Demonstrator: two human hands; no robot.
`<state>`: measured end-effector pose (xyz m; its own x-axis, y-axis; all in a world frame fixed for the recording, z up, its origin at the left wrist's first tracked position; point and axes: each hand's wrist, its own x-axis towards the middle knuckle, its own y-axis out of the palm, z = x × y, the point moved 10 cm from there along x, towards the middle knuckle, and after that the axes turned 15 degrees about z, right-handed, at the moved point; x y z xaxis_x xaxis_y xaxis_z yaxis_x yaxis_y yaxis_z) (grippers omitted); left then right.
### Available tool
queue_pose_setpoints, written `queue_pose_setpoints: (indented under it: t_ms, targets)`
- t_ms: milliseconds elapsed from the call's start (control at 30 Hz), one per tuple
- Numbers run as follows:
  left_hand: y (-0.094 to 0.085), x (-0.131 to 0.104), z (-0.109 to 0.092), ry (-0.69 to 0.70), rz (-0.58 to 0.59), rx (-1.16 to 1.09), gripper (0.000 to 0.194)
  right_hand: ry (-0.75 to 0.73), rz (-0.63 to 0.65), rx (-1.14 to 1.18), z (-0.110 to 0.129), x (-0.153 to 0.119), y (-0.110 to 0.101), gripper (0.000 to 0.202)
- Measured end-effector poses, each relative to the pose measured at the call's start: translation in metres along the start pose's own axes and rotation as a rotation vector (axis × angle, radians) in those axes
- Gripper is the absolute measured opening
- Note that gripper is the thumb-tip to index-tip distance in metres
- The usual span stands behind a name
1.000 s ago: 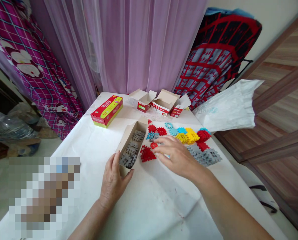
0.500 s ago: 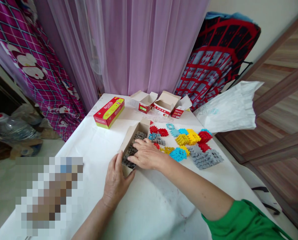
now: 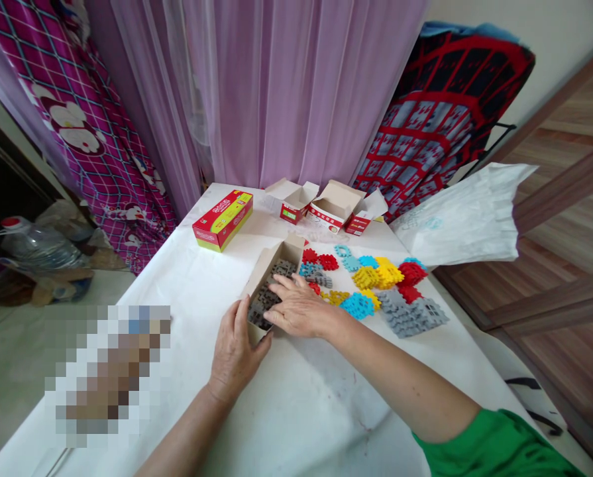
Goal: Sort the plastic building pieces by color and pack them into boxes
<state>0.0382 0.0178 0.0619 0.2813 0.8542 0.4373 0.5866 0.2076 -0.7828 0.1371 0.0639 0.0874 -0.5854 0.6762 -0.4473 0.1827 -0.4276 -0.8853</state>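
An open cardboard carton (image 3: 263, 264), partly filled with grey interlocking plastic pieces (image 3: 259, 317), was set on a white-covered table (image 3: 296, 404). Its near end was clasped between the fingers and thumb of the left hand (image 3: 237, 348). The right hand (image 3: 299, 308) was laid across the carton's right wall, its fingers over the grey pieces; whether one was pinched could not be told. If the left hand's clasp were slackened, the carton might be skewed or tipped and pieces spilled; its thin wall might also be bent by the right hand. To the right, a blue toothed cluster (image 3: 357, 306) could be knocked by the right forearm. Beyond, a closed red-and-yellow box (image 3: 223, 220) and an open red-and-white carton (image 3: 326, 214) were printed with lettering, apparently Chinese, too small to be read. Faint blue-green print on a white bag (image 3: 468, 218) was also illegible.
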Motion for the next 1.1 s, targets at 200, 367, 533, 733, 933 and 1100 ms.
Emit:
queue_pose_setpoints:
  t_ms: [200,367,533,733,933,1100]
  targets:
    - [0.0,0.001,0.0,-0.016,0.015,-0.005,0.086,0.037,-0.085,0.009,-0.006,-0.006,-0.006,0.043]
    - [0.0,0.0,0.001,-0.019,0.017,-0.004,0.086,0.087,-0.148,0.029,-0.022,-0.014,-0.013,0.04]
    - [0.001,0.0,0.002,-0.019,0.014,-0.003,0.085,0.028,-0.092,-0.002,-0.017,-0.008,-0.015,0.044]
    - [0.002,0.0,0.003,-0.035,0.017,-0.004,0.086,0.008,-0.032,-0.017,-0.008,0.003,-0.01,0.042]
    - [0.001,0.0,0.003,-0.034,0.018,-0.008,0.086,0.038,-0.087,0.019,-0.021,-0.001,-0.012,0.04]
    - [-0.001,0.0,0.001,-0.026,0.016,0.007,0.086,0.039,-0.122,0.004,-0.022,-0.002,-0.025,0.04]
